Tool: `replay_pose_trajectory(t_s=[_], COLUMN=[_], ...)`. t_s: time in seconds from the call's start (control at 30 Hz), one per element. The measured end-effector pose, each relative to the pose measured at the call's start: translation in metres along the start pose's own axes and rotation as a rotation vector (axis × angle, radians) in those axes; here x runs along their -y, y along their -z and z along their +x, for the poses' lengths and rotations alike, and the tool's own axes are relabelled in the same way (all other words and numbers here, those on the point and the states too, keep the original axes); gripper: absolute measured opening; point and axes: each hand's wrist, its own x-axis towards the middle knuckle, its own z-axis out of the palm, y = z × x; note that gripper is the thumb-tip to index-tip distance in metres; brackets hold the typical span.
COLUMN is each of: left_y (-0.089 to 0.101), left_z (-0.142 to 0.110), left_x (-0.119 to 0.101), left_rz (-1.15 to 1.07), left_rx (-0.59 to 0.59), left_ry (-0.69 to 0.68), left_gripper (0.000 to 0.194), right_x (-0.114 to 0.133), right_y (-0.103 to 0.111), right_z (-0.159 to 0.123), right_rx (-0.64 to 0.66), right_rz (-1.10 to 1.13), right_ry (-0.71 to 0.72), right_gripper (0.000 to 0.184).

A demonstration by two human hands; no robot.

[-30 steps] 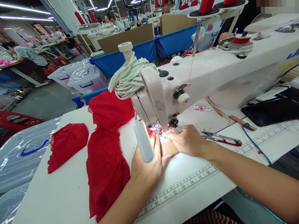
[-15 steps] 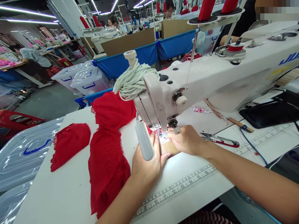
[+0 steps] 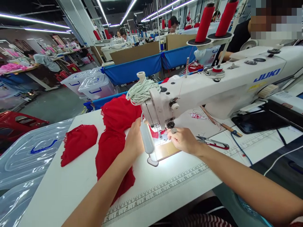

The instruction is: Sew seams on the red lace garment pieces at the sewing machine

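A white sewing machine (image 3: 189, 97) stands before me, its needle area and presser foot (image 3: 160, 135) brightly lit. A little red fabric (image 3: 154, 133) shows under the foot. My right hand (image 3: 183, 140) is just right of the foot with its fingers curled together; what they pinch is hidden. My left hand (image 3: 134, 138) lies left of the machine head, beside a larger red lace-edged garment piece (image 3: 110, 151). Its fingertips pass behind the grey-white lamp (image 3: 147, 137), so their grip is hidden. A smaller red piece (image 3: 79, 143) rests farther left on the table.
Thread snips (image 3: 214, 142) and a wooden-handled tool (image 3: 230, 129) lie right of my right hand. A black phone-like slab (image 3: 260, 121) sits under the machine arm. A printed ruler (image 3: 153, 195) runs along the front edge. Clear plastic bins (image 3: 44, 148) stand at left.
My left hand has moved left and away from the needle plate, to behind the lamp. My right hand stays by the foot. The near end of the large red piece has shifted, and my view has tilted upward.
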Motion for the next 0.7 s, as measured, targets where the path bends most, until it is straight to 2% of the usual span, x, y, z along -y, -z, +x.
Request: replay_pose_trajectory(t_s=[0.1,0.2,0.27,0.37,0.43,0.5,0.6,0.7], left_y=[-0.004,0.006,0.023,0.051,0.063,0.063,0.047,0.025], left_z=[0.02,0.023,0.014,-0.016,-0.042,-0.066,-0.091,-0.103], left_x=[0.001,-0.003,-0.007,-0.013,-0.019,-0.026,-0.033,-0.037], left_rz=[0.053,0.105,0.15,0.178,-0.019,-0.366,-0.782,-1.0], left_rx=[0.008,0.015,0.014,0.024,0.104,0.182,0.254,0.215], left_ry=[0.024,0.07,0.11,0.179,0.265,0.276,0.328,0.432], left_gripper=[0.014,0.017,0.019,0.013,0.015,0.027,0.034,0.032], right_x=[0.001,0.003,0.003,0.004,0.006,0.009,0.016,0.028], right_y=[0.002,0.005,0.007,0.007,0.007,0.008,0.015,0.035], right_z=[0.0,0.0,0.0,0.0,0.001,0.001,0.005,0.01], right_rx=[-0.012,-0.032,-0.04,-0.041,-0.033,-0.015,0.055,0.195], right_rz=[0.0,0.009,0.024,0.06,0.089,0.121,0.176,0.241], right_ry=[0.005,0.003,0.001,-0.009,-0.027,-0.055,-0.112,-0.142], right_gripper=[0.025,0.027,0.026,0.026,0.027,0.027,0.026,0.025])
